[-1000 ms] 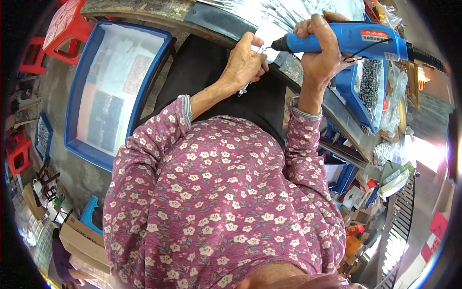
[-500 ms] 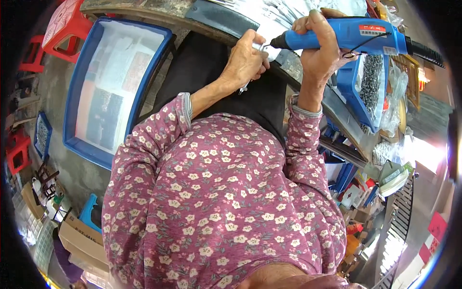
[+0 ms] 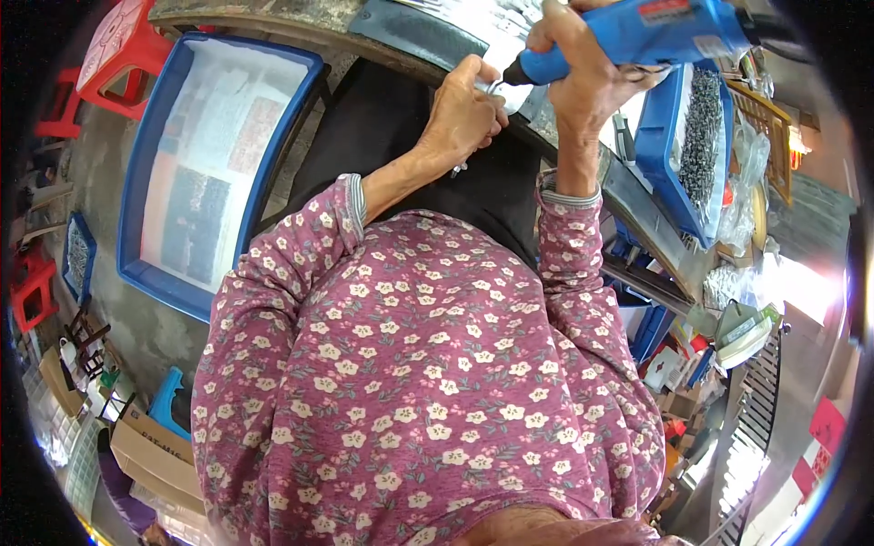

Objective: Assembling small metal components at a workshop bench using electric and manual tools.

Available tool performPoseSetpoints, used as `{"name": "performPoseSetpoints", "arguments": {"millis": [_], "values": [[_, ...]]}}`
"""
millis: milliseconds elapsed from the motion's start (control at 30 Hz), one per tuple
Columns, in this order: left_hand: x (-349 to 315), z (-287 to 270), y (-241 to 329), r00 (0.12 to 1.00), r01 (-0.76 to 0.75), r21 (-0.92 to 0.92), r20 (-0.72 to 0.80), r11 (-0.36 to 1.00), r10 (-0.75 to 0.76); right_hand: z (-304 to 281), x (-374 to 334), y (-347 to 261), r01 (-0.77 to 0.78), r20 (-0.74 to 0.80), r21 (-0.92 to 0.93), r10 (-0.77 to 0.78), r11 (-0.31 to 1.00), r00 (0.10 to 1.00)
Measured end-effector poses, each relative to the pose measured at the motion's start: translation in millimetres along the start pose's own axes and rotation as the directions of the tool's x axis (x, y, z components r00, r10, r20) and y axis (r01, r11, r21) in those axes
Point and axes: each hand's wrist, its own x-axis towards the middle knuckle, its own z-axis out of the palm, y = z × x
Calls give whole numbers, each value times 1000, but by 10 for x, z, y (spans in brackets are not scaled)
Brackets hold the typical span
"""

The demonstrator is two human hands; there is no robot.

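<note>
the right hand (image 3: 587,75) is clasped round the blue power tool (image 3: 660,41), which lies crosswise, nose leftward at the pale part (image 3: 491,87) pinched in the left hand (image 3: 462,107) (touching? i can't tell).

A blue power tool (image 3: 637,36), black at both ends, slants in the right hand (image 3: 585,80), its nose pointing leftward at a small whitish piece (image 3: 492,88), mostly hidden in the left hand (image 3: 462,111); whether they touch is unclear.
</note>
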Motion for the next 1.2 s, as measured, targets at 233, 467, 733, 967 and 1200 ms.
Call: {"name": "performPoseSetpoints", "arguments": {"millis": [233,467,733,967,1200], "values": [[-24,25,8,1000,23,-66,3,998,-23,-19,9,-39,12,48,-65,-9,998,999],[-28,29,18,1000,12,-41,29,999,-11,-45,-5,-55,-38,26,-78,40,996,999],[-41,30,23,1000,9,-57,13,998,-8,-25,22,120,32,119,664,-148,747,982],[-19,4,-9,1000,-4,-110,26,994,7,-3,-13,-21,-65,43,87,62,994,997],[-31,34,20,999,35,-119,39,992,-30,-105,-6,-186,-7,31,79,5,997,1000]]}}
